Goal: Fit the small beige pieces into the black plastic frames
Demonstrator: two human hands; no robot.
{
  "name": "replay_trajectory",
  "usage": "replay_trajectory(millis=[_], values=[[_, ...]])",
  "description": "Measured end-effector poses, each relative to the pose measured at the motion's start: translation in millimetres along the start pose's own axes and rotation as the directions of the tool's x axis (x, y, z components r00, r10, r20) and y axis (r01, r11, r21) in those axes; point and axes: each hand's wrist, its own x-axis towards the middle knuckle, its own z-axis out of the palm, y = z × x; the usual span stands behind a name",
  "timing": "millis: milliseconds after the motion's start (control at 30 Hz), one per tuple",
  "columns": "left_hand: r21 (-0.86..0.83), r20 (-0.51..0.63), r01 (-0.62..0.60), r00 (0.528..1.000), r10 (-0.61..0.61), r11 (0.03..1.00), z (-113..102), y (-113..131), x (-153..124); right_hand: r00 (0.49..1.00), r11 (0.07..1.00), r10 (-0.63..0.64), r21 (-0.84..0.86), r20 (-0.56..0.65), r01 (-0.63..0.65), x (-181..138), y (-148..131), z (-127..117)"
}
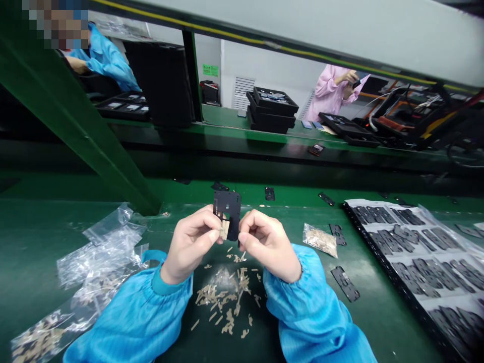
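Between my hands a flat black plastic part [228,204] with cut-outs stands upright above the green bench. My right hand [264,242] pinches its right edge between thumb and fingers. With thumb and forefinger closed, my left hand [196,239] holds a small tan piece [225,230] against the lower left of the black part. Whether that piece is stuck to the part or only touching it, I cannot tell. Below my hands many small tan pieces [229,295] lie scattered on the bench.
To the right a tray [393,297] carries rows of black parts, with loose black parts [345,283] beside it. A clear bag of tan pieces [320,240] lies nearby. More clear bags [102,252] are at left, near a green post [94,136]. Two people work beyond.
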Motion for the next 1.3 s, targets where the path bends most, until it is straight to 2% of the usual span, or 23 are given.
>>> replay_trajectory(millis=[100, 200, 333, 400, 500, 667, 967, 1133, 1300], values=[[-0.056, 0.008, -0.025, 1.0, 0.025, 0.998, 0.3, -1.1, 0.6, 1.0, 0.999, -0.004, 0.049, 0.026, 0.003, -0.1, 0.5, 1.0], [-0.115, 0.015, 0.001, 1.0, 0.001, 0.993, 1.5, -0.7, 1.6, 0.997, 0.992, -0.004, 0.13, 0.079, -0.007, 0.8, 4.0, 0.7], [-0.208, 0.034, 0.071, 0.997, -0.066, 0.975, 5.5, 1.9, 3.0, 0.986, 0.96, 0.032, 0.269, 0.165, -0.076, 1.3, 9.4, -0.9], [-0.23, 0.033, 0.124, 0.992, -0.119, 0.965, 8.2, 4.2, 3.3, 0.985, 0.959, 0.029, 0.272, 0.171, -0.075, 0.7, 10.8, -1.4], [-0.303, 0.021, 0.217, 0.975, -0.221, 0.928, 12.4, 8.4, 3.1, 0.989, 0.98, -0.02, 0.198, 0.148, -0.01, 0.0, 11.8, -1.5], [-0.428, -0.01, 0.369, 0.911, -0.412, 0.825, 19.1, 14.1, 2.5, 0.983, 0.986, -0.149, 0.091, 0.108, 0.139, 1.7, 15.7, -1.2], [-0.513, -0.045, 0.403, 0.869, -0.493, 0.758, 22.0, 17.8, 1.8, 0.947, 0.945, -0.309, -0.088, 0.089, 0.316, 5.7, 19.5, 0.9], [-0.529, -0.074, 0.396, 0.86, -0.506, 0.751, 24.2, 18.0, 1.4, 0.907, 0.85, -0.419, -0.338, 0.031, 0.404, 7.3, 22.5, 2.5], [-0.569, -0.076, 0.393, 0.85, -0.522, 0.722, 27.0, 16.8, -0.2, 0.817, 0.689, -0.577, -0.536, 0.001, 0.488, 9.1, 28.8, 3.8]])
